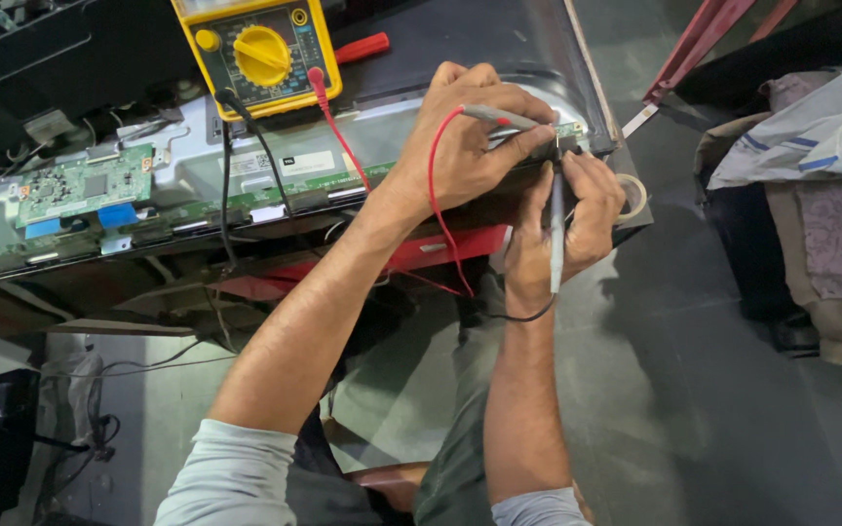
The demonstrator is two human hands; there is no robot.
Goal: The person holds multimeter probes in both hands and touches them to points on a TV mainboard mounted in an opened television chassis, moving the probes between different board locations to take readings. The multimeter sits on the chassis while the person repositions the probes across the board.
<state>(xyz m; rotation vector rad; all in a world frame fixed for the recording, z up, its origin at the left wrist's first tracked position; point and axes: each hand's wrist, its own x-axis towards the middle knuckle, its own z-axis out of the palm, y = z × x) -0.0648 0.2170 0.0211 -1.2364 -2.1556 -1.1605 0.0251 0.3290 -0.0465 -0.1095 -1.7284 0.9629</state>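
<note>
Left hand [470, 146] pinches the red-wired probe [499, 117] between thumb and forefinger, fingers closed tight on its grey shaft, tip lying toward a small green board [569, 130] at the panel's right corner. Right hand [562, 229] comes up from below, fingers curled shut around the black-wired probe [556, 229], held upright with its tip at the same board. Both tips sit very close together; whether either is touching metal is too small to tell. Judged risks: the tips could bridge and short neighbouring contacts; a slip could scratch the little board; the red lead [439, 205] draped across the left wrist could snag and drag a probe off. The yellow meter [257, 54], rubbery case with a round dial, rests on the dark glossy back of the panel [479, 34], and a tug on its leads might slide it. A long narrow green strip board [275, 190] runs along the grey sheet-metal frame; a larger green circuit board [85, 183] with blue tabs lies far left. Roll of tape [635, 195] just beside the right hand. Rumpled cloth bundle [811, 166] on the grey floor, well apart.
</note>
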